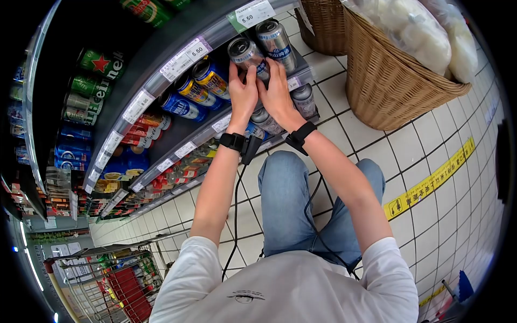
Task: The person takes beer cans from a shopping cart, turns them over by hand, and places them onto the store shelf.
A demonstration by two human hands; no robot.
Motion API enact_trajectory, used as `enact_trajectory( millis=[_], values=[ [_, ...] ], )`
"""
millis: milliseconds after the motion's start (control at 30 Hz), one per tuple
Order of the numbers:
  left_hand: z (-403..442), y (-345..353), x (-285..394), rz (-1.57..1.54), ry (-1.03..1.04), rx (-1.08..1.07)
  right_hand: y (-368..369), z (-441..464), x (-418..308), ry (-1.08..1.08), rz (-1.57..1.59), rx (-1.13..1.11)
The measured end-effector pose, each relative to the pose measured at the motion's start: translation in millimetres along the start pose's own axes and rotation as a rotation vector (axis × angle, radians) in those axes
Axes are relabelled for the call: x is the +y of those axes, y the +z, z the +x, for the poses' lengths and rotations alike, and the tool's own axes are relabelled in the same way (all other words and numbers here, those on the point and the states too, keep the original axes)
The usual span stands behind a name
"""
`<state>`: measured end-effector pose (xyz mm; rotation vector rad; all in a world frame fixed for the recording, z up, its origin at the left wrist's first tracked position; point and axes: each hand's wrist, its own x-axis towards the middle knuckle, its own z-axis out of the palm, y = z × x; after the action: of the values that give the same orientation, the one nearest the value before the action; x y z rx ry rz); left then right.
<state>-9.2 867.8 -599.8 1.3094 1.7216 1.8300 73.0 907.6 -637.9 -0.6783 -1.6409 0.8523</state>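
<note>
On the shelf at the top middle, my left hand [244, 96] and my right hand [277, 92] are closed around the sides of a silver beer can [247, 53]. My fingertips are partly hidden behind the can and each other. Just right of it stands another silver can [274, 40] with blue lettering. Left of my hands are blue-and-yellow cans [211, 78] and a blue can [184, 106]. Below my wrists, more silver cans [267, 121] sit on the lower shelf.
A wicker basket [393, 75] with bagged white goods stands right of the shelf. Price tags line the shelf edge [186, 58]. A shopping cart [116, 280] is at lower left. Yellow tape [431, 183] crosses the tiled floor. A black cable [237, 210] hangs from my left wrist.
</note>
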Motion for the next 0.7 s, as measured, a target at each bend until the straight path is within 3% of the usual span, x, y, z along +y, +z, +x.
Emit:
enact_trajectory(
  millis=[600, 700],
  values=[
    [16.0, -0.8, -10.4, 0.144, -0.06, -0.021, -9.9, -9.0, 1.3, 0.037, -0.022, -0.081],
    [4.9, -8.6, -18.3, 0.334, -0.005, -0.064, -21.0, -11.3, -2.7, 0.039, -0.034, -0.113]
  ],
)
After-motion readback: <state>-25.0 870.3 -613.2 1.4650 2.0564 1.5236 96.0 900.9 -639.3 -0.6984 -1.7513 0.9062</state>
